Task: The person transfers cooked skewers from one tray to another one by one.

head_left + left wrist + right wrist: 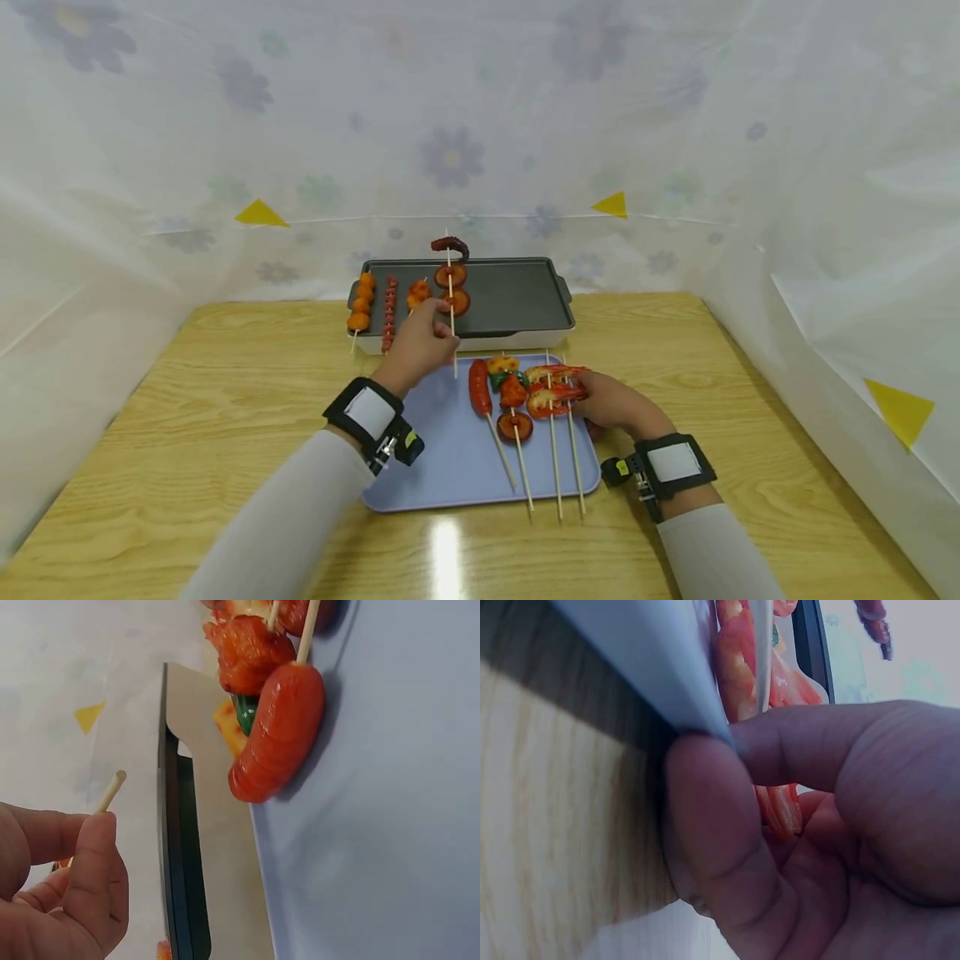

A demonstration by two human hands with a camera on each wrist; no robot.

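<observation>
My left hand [420,343] pinches the stick of a skewer [451,279] with two round brown slices and a curled, dark red tentacle at its tip. It is held up over the front of a dark griddle [510,292]. In the left wrist view the stick's end [114,789] pokes out from between thumb and finger. At the right rim of the lavender tray [431,458], my right hand [617,407] grips the edge between thumb and finger, close beside the shrimp skewers [551,402]. Shrimp tails partly hide its fingertips in the head view.
On the tray lie a sausage skewer [480,388] and a mixed skewer [513,392], sticks toward me. The griddle's left side bears an orange-ball skewer [361,304], a thin red skewer [389,310] and another orange piece [418,292]. Behind hangs a flowered sheet [450,158].
</observation>
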